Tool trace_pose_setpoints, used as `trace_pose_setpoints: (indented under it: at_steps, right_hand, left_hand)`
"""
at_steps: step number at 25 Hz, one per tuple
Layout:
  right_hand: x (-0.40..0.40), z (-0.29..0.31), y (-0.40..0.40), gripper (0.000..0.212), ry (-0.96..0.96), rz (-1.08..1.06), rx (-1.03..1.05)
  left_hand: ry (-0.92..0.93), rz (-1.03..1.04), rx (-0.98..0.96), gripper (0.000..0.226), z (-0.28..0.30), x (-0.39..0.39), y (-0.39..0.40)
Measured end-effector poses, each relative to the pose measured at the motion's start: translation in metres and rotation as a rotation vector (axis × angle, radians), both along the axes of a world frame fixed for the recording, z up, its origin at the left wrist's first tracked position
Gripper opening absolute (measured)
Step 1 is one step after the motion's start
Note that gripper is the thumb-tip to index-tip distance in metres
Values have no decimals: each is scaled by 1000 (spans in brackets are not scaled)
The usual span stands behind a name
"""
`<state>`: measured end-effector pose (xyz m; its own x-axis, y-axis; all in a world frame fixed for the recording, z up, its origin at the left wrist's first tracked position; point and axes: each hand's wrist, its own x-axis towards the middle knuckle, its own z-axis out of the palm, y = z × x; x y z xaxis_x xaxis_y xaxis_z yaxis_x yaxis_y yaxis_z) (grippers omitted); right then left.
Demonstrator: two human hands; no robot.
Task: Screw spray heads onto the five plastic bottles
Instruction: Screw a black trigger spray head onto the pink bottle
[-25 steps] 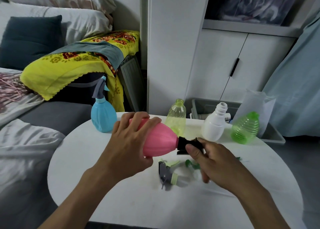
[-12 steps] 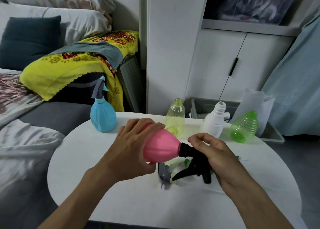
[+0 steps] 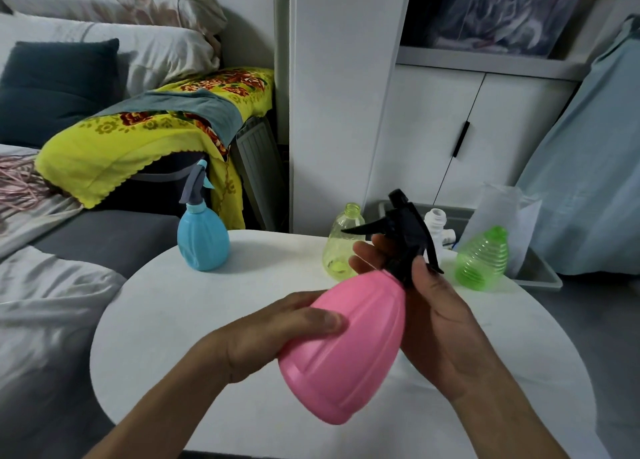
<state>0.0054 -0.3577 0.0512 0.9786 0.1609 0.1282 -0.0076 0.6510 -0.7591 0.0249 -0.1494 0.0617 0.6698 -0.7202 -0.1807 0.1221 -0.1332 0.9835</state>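
A pink bottle (image 3: pixel 346 347) is held tilted above the round white table (image 3: pixel 166 306), neck pointing up and away. My left hand (image 3: pixel 273 334) grips its body from the left. My right hand (image 3: pixel 429 313) wraps the neck and the black spray head (image 3: pixel 401 236) seated on it. At the back left stands a blue bottle (image 3: pixel 202 242) with a grey spray head on. A yellow-clear bottle (image 3: pixel 341 245), a white bottle (image 3: pixel 437 223) and a green ribbed bottle (image 3: pixel 483 259) stand behind, all with bare necks. The loose spray heads are hidden behind the pink bottle and my hands.
A grey bin (image 3: pixel 540 271) with a clear bag sits beyond the table's far right edge. White cabinet doors (image 3: pixel 433 139) rise behind. A sofa with grey bedding (image 3: pixel 52 302) and a yellow flowered cloth (image 3: pixel 145 136) lies to the left.
The pink bottle has swung from lying sideways to neck-up and come closer to me. The black spray head turned from pointing down to standing upright. The loose heads on the table went out of sight.
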Motion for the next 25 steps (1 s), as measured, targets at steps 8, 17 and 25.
trace_pose_setpoints:
  at_steps: [8,17,25]
  right_hand:
    - [7,-1,1,22,22,-275,-89]
    - [4,-2,-8,32,141,-1,-109]
    - [6,3,-1,33,292,-320,-161]
  left_hand:
    - [-194,204,-61,57,-14,1,-12]
    - [-148,-88,42,66,-19,-3,-21]
    - [-575,196,168,89,-33,-14,-34]
